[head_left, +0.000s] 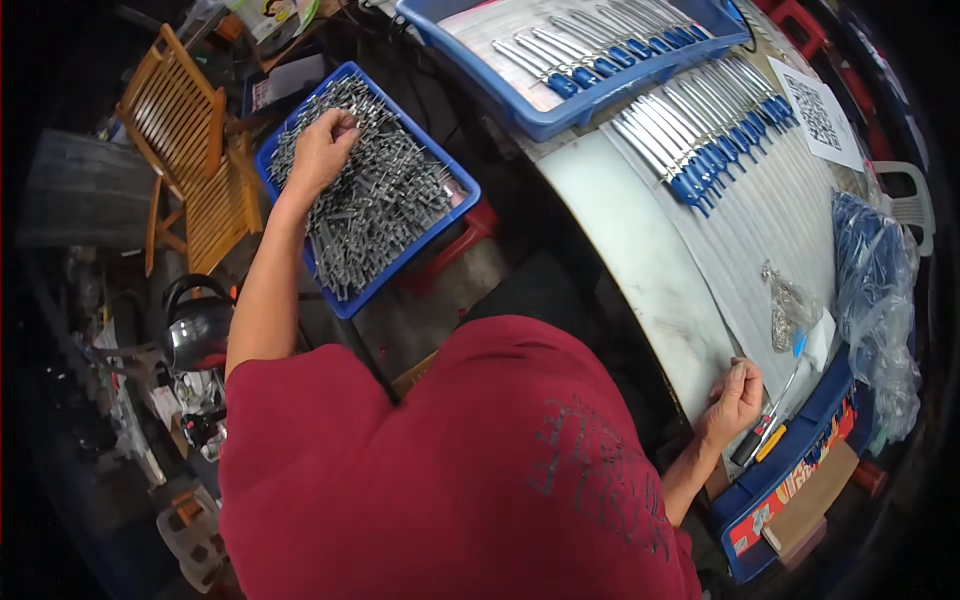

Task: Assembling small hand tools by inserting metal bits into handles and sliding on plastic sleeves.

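Note:
My left hand (325,150) reaches over a blue plastic tray (458,205) heaped with small grey metal parts (385,200). Its fingers are curled in above the heap, and whatever they may hold is hidden. At the near edge of the worktable (625,215), my right hand (735,398) is closed with thumb and forefinger pinched together; I cannot make out anything between them. Close to it lie a screwdriver with a dark handle (747,447) and a yellow-handled tool (770,443). A small pile of shiny metal pieces (785,310) rests farther up the table.
Metal rods with blue ends (715,150) lie in a row on white foam sheeting (770,215). More fill a blue bin (545,122) behind them. Clear plastic bags (875,310) and a blue box (740,560) flank the right side. A wooden folding chair (205,200) stands left.

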`<action>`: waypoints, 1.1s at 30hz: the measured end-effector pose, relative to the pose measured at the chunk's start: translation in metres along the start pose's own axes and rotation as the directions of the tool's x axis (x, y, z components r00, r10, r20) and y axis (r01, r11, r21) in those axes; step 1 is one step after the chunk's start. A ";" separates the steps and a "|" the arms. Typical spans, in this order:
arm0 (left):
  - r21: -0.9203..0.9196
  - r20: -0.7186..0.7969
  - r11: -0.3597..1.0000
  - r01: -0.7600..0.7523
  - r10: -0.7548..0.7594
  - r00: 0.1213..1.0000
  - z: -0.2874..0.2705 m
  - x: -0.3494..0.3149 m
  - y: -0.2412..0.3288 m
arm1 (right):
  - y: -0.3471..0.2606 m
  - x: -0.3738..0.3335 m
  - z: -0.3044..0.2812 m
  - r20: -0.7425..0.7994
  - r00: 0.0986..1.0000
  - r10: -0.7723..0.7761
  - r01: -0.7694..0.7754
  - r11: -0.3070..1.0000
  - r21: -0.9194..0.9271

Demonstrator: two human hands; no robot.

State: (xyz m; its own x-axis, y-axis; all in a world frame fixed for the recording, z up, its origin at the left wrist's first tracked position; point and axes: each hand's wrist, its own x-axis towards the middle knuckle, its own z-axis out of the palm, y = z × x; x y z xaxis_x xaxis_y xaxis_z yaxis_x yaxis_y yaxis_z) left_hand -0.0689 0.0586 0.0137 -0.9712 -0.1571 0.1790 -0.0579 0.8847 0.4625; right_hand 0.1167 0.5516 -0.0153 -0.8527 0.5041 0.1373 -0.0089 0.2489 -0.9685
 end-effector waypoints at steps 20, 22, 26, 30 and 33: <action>-0.159 0.512 0.973 0.168 -0.064 0.856 0.001 -0.036 -0.088 | 0.005 -0.002 -0.002 0.026 0.999 -0.027 0.027 0.999 -0.017; -0.155 0.523 0.946 0.283 -0.165 0.836 -0.010 -0.046 -0.081 | 0.004 -0.002 -0.001 0.000 1.000 -0.031 0.031 0.999 -0.025; -0.130 0.572 0.919 0.372 -0.238 0.785 -0.020 -0.065 -0.100 | 0.009 -0.001 -0.005 0.026 0.999 -0.020 0.019 1.000 0.005; -0.127 0.495 0.933 0.337 -0.234 0.837 -0.014 -0.076 -0.111 | 0.008 -0.001 -0.005 0.015 1.000 -0.024 0.024 1.000 0.013; -0.104 0.306 0.938 0.329 -0.285 0.908 -0.013 -0.078 -0.122 | 0.003 -0.002 -0.004 0.026 1.000 -0.005 0.005 1.000 0.021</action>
State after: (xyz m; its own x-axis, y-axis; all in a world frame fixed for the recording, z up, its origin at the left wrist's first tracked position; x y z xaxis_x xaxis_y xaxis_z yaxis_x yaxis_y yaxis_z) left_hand 0.0165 -0.0424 -0.0456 -0.9365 -0.2607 -0.2347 -0.3502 0.7326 0.5837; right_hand 0.1201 0.5548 -0.0174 -0.8661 0.4808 0.1371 -0.0240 0.2339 -0.9720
